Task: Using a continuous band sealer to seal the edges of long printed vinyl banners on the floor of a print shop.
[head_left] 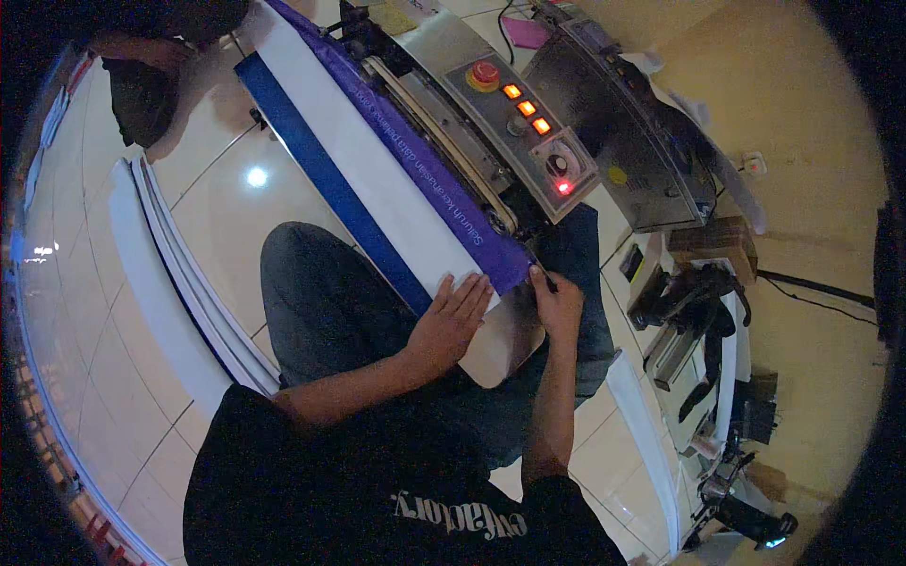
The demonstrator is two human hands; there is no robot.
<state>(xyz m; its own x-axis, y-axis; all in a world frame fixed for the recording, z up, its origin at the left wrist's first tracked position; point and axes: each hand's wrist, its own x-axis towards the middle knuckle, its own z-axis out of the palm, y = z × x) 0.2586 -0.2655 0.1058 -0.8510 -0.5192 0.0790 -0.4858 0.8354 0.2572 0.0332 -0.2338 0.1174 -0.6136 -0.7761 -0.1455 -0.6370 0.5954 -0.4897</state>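
Head view, white strip (pixel 363 151), beneath left grip (pixel 447 321)

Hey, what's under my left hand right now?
Your left hand rests on the near end of the white strip, beside the purple strip. Whatever lies directly beneath the hand is covered, so that part can't be seen.

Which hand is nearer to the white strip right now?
Left. The left hand lies with its fingers on the near end of the white strip; the right hand is off to its right, at the purple strip's near corner.
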